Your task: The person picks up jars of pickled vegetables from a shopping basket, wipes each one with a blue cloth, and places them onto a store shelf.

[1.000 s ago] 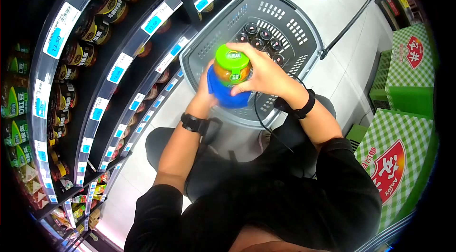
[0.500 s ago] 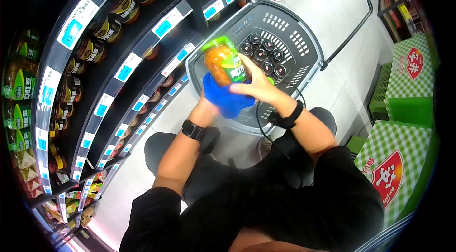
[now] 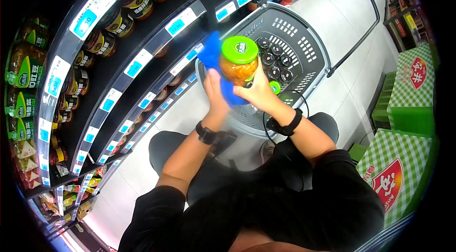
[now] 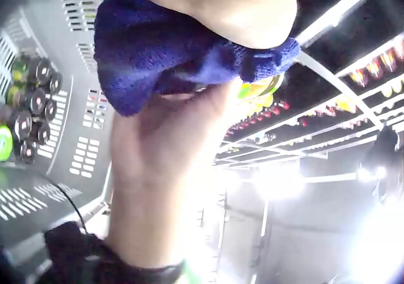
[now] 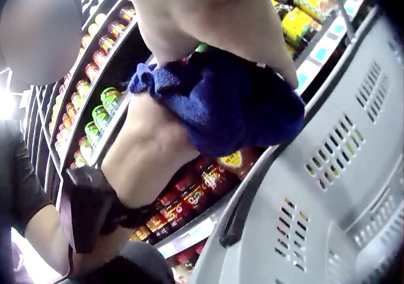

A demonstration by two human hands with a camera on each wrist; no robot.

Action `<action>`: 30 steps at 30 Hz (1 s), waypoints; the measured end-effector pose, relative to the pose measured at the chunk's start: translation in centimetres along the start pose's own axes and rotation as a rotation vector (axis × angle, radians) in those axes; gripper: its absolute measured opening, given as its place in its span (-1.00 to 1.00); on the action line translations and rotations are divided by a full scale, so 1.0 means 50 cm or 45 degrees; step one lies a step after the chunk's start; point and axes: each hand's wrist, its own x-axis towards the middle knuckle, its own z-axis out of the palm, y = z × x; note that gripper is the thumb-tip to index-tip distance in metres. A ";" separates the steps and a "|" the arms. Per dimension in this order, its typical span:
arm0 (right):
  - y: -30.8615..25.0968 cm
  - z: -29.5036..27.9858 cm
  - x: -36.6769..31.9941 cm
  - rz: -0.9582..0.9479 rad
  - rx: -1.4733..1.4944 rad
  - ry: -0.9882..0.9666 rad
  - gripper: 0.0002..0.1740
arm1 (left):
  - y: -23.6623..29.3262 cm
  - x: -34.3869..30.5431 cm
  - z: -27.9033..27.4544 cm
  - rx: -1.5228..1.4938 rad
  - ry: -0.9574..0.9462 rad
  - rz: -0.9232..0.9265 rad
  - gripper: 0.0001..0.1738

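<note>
A glass jar (image 3: 237, 69) with a bright green lid and orange-brown contents is held over the near left part of the basket, lid up and slightly tilted. My right hand (image 3: 260, 91) grips its right side, thumb across the lower front. My left hand (image 3: 217, 94) holds a blue cloth (image 3: 210, 53) against the jar's left side; one end of it sticks up beside the lid. In the left wrist view the bunched cloth (image 4: 145, 50) hides most of the jar. The cloth (image 5: 233, 101) also covers it in the right wrist view.
The grey basket (image 3: 311, 28) holds several black-lidded jars (image 3: 274, 59) and a green-lidded one (image 3: 275, 87). Shelves of jars (image 3: 137, 4) with price tags curve along the left. Green checkered boxes (image 3: 399, 166) stand at the right. A thin black cable (image 3: 304, 101) loops by the right wrist.
The jar was upright, then tipped to show its label, and now stands nearly upright again. The blue cloth has moved from below the jar up along its left side.
</note>
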 end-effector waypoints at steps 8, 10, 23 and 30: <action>-0.016 -0.016 0.001 -0.206 -0.588 -0.056 0.18 | 0.025 0.016 0.002 -0.362 0.124 -0.349 -0.33; -0.007 -0.013 0.007 -0.389 -0.712 -0.011 0.09 | 0.041 0.025 0.012 -0.457 0.290 -0.605 -0.32; 0.025 -0.044 0.051 -0.109 -0.156 0.271 0.09 | -0.022 0.026 -0.081 -1.131 0.150 -1.115 -0.30; 0.016 -0.024 0.044 -0.264 -0.675 0.297 0.08 | -0.028 0.071 -0.118 -1.202 0.007 -0.586 -0.44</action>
